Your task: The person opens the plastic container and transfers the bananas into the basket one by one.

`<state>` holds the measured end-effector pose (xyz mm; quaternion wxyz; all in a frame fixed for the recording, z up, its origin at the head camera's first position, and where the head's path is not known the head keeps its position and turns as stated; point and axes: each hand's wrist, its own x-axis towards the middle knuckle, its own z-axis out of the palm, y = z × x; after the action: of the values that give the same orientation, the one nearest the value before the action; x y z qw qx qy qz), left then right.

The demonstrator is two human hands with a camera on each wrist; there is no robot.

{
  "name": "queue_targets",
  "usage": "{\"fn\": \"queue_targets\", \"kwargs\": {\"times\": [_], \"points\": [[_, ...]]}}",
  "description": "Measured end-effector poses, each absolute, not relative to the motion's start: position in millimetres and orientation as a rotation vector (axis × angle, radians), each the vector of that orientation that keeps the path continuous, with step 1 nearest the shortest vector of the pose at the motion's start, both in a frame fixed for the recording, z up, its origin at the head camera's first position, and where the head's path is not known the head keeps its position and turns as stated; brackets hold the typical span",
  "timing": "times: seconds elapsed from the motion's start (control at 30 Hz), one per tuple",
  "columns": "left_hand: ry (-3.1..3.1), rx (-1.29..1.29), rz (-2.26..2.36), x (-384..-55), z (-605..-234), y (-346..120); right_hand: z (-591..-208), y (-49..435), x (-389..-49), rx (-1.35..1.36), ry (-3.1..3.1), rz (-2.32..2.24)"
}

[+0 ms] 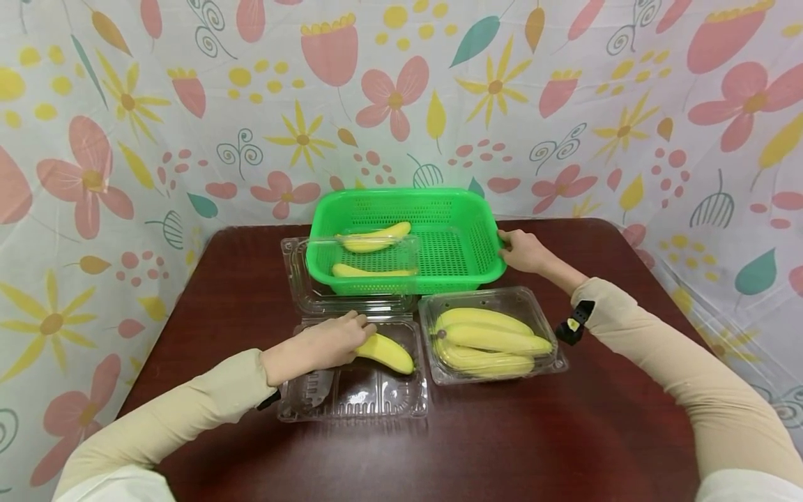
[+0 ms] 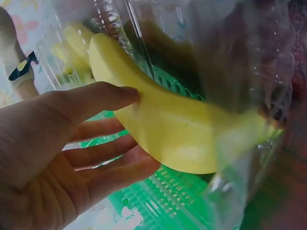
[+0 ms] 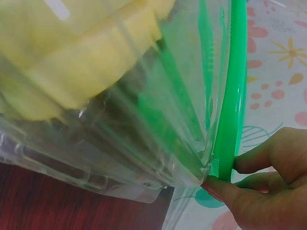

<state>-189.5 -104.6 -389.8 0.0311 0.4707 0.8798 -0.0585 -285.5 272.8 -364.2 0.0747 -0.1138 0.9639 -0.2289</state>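
My left hand (image 1: 334, 340) pinches a yellow banana (image 1: 390, 353) between thumb and fingers, over the base of an open clear plastic clamshell (image 1: 360, 411). In the left wrist view the thumb lies along one side of this banana (image 2: 168, 120) and the fingertips touch the other. My right hand (image 1: 523, 251) grips the right end of a green plastic basket (image 1: 489, 244), thumb and fingers on its rim, as the right wrist view also shows. Two more bananas lie in the basket, one (image 1: 376, 238) toward the back and one (image 1: 370, 271) near the front, seen partly through the clamshell's raised lid (image 1: 301, 279).
A closed clear clamshell (image 1: 439, 373) holding several bananas (image 1: 492, 341) stands right of the open one, in front of the basket. All sit on a dark red-brown table (image 1: 539, 446). A flower-patterned curtain (image 1: 389, 153) hangs behind and at both sides.
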Motion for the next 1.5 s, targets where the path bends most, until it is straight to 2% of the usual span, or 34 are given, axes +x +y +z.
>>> {"fn": "queue_targets", "kwargs": {"times": [0.83, 1.2, 1.5], "points": [[2.749, 1.663, -0.492, -185.1, -393.7, -93.8, -365.8, 276.3, -284.1, -0.314, 2.881, -0.691], [2.768, 1.460, -0.337, -181.8, -393.0, -89.6, -364.4, 272.4, -285.3, -0.318, 2.880, -0.698], [2.829, 1.455, -0.364, -178.6, -396.0, -91.6, -363.8, 271.5, -286.2, -0.321, 2.895, -0.691]]}}
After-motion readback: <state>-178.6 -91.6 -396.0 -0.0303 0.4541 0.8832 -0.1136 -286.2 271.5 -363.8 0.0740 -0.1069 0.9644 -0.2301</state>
